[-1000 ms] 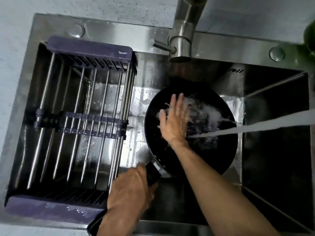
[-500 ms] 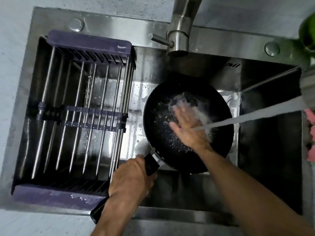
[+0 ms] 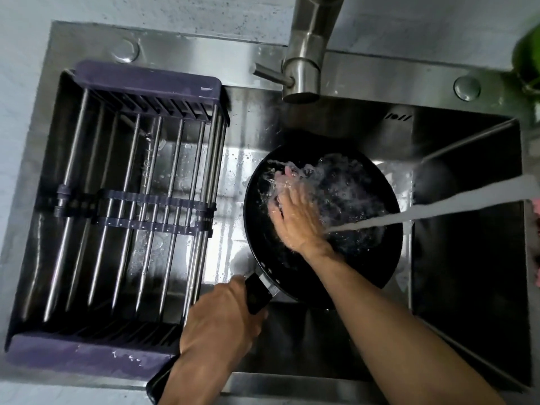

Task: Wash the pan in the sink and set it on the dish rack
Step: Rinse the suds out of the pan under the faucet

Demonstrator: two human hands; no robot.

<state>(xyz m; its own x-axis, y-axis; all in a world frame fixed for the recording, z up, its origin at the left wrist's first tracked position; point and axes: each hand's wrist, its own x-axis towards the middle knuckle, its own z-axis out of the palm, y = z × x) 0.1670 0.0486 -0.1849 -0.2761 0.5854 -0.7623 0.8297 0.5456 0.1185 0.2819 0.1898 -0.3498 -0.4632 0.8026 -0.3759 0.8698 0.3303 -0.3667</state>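
A black frying pan (image 3: 365, 258) sits in the steel sink (image 3: 467, 258), under a stream of water (image 3: 438, 210) that comes in from the right. My left hand (image 3: 219, 323) grips the pan's black handle (image 3: 257, 293) at the near edge. My right hand (image 3: 295, 214) lies flat inside the pan, its fingers straight and pressed on the wet bottom towards the pan's left side, with water splashing over them. The dish rack (image 3: 128, 206), purple-ended with metal rods, spans the sink's left half and holds nothing.
The steel faucet (image 3: 306, 62) stands at the back centre with its lever pointing left. A green object (image 3: 529, 57) shows at the top right corner. Something pink (image 3: 536, 258) shows at the right edge. Grey countertop surrounds the sink.
My right hand has slid from the pan's middle back to its left side, rubbing the bottom. The left hand keeps its grip on the handle, and the water keeps running.
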